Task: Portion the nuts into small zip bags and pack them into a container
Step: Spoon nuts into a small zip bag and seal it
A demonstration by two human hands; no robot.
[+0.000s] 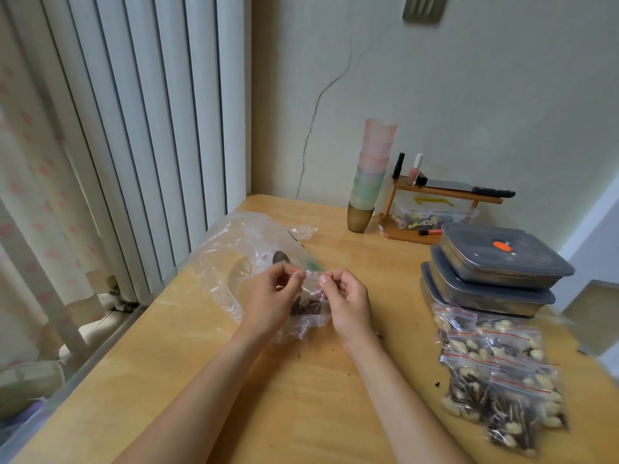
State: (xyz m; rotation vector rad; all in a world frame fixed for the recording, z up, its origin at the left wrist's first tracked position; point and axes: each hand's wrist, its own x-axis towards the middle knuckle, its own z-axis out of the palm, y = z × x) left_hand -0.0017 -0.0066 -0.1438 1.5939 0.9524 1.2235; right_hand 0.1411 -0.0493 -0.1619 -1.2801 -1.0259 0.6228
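Both bare forearms reach forward from below and angle in toward each other, so the hands meet close together in the middle. The left hand [273, 293] is raised with its fingers [294, 279] curled and thumb pressed against them in a pinch. The right hand [348, 301] mirrors it, fingers curled inward and thumb tip up, also pinching. Both wrists are bent slightly.
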